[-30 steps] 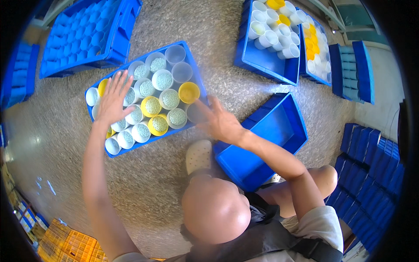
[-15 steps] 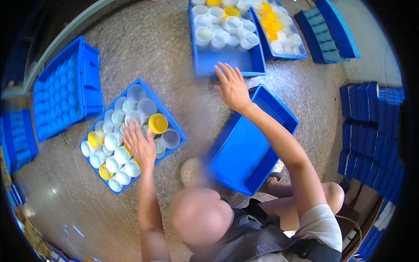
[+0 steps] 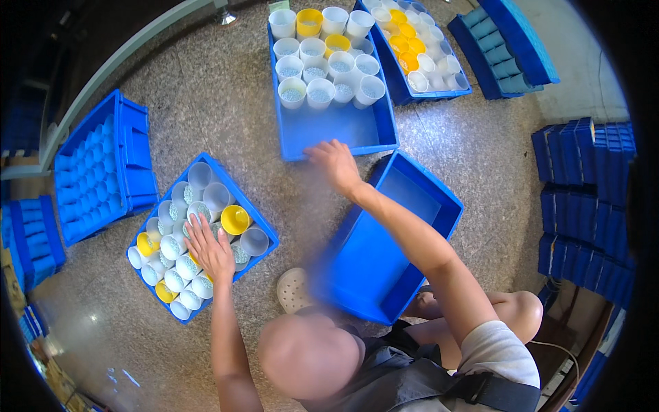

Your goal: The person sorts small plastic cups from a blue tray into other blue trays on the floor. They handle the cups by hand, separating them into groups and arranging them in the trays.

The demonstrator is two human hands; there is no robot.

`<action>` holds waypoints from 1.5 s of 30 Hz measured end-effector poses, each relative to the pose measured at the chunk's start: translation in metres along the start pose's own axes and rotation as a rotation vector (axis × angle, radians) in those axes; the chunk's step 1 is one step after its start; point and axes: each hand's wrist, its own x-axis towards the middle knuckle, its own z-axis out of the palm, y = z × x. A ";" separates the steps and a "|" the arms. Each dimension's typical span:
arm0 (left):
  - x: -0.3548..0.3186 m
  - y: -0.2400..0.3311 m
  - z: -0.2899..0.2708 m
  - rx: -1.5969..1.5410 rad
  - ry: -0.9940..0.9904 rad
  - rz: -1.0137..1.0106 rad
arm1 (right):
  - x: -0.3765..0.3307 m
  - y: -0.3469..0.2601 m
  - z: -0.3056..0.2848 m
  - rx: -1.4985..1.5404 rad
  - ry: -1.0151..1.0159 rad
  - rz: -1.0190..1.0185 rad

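My left hand (image 3: 210, 255) lies open with spread fingers over the cups in a blue crate (image 3: 269, 248) at my left. These are white, clear and yellow plastic cups (image 3: 235, 220), many holding pale blue-green granules. Ahead, my right hand (image 3: 335, 166) is bent over the front rim of a second blue crate (image 3: 329, 130), its fingers slightly blurred. White and yellow cups (image 3: 320, 93) with granules stand in rows in that crate's far part; its near part is bare. An empty blue crate (image 3: 374, 261) sits close by, below my right forearm.
Another blue crate of cups (image 3: 419, 62) stands at the far right beside the second crate. A crate tipped on its side (image 3: 134, 151) shows rows of blue cups at left. Blue crates are stacked along the right wall (image 3: 583, 206). A clog (image 3: 294, 290) is near my knee.
My right hand has come back and bent onto the crate's front rim. That crate has shifted a little toward me, closer to the empty crate. My left hand stays over the cups.
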 end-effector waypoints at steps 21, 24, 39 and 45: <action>0.001 0.001 0.000 -0.016 0.024 0.005 | -0.050 -0.017 -0.023 -0.114 -0.232 -0.100; 0.001 0.002 0.000 -0.031 0.042 0.009 | -0.066 0.003 -0.028 -0.171 -0.284 -0.095; -0.029 -0.024 -0.010 -0.055 -0.008 0.035 | 0.012 -0.129 0.059 0.033 -0.323 0.313; -0.028 -0.025 -0.011 -0.054 -0.003 0.039 | -0.007 -0.060 -0.002 0.089 0.081 -0.015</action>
